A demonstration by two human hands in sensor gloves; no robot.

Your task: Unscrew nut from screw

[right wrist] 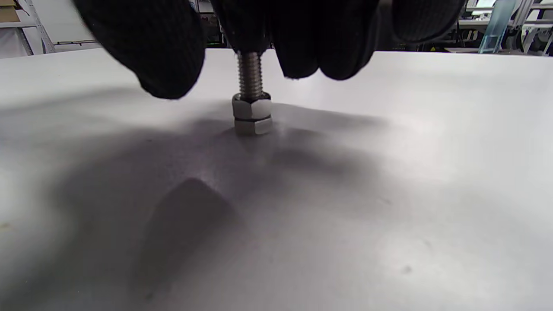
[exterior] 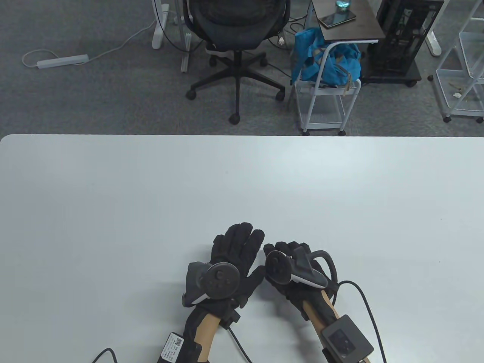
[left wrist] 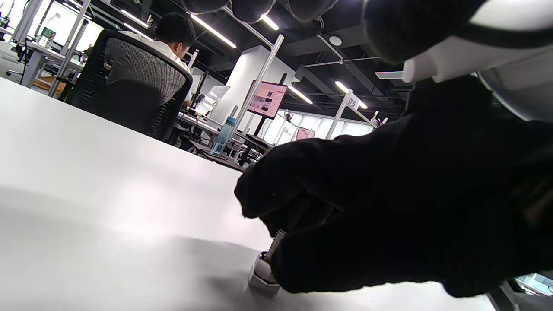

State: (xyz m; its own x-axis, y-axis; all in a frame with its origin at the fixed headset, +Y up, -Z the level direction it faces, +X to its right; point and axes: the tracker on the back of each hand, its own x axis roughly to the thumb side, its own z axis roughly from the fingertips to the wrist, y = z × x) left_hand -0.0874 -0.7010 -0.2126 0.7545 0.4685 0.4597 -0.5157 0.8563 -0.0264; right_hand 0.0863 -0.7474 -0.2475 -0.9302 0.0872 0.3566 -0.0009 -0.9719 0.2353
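On table [right wrist: 432, 129], right hand [exterior: 291, 270] — gripping screw [right wrist: 249, 75]

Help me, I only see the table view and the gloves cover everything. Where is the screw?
Observer: The right wrist view shows the screw standing head-down on the table, under the right hand.
Child: Is the nut off?
Observer: No. The nut sits low on the thread, right above the head.
Child: Who holds it?
Observer: The right hand's fingers grip the thread's top; the left hand has its fingertips clear of it.
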